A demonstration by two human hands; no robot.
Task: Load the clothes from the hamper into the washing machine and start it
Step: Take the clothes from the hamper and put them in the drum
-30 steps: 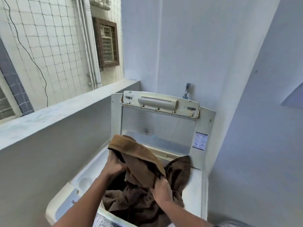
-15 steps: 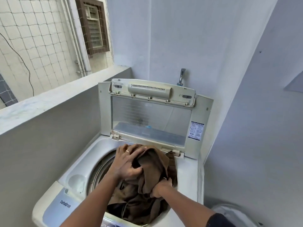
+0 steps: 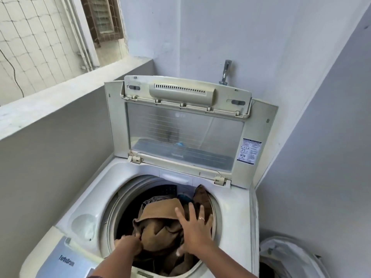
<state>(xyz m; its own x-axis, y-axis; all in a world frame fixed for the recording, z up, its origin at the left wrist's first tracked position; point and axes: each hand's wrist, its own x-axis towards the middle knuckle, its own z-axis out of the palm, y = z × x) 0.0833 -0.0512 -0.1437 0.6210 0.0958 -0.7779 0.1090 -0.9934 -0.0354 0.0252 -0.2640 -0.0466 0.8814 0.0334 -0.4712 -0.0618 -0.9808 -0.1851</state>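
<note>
A white top-loading washing machine [image 3: 94, 189] stands with its lid [image 3: 255, 125] raised against the wall. Brown clothes [image 3: 160, 219] are piled in the drum, with a dark blue piece [image 3: 184, 197] behind them. My left hand [image 3: 129, 248] reaches into the drum at the near left, its fingers curled on an edge of the brown clothes. My right hand [image 3: 195, 229] lies on top of the pile with spread straight fingers, pressing it. A white hamper [image 3: 287, 255] stands on the floor right of the machine; its contents are hidden.
The control panel [image 3: 66, 263] is at the machine's near left corner. A metal tap [image 3: 225, 71] sticks out of the wall behind the lid. A low grey parapet wall [image 3: 50, 149] runs along the left; a pale wall [image 3: 321, 167] closes the right.
The brown clothes have gone down from above the rim into the drum. My right hand let go and now presses flat on the pile. The view tilted down toward the machine.
</note>
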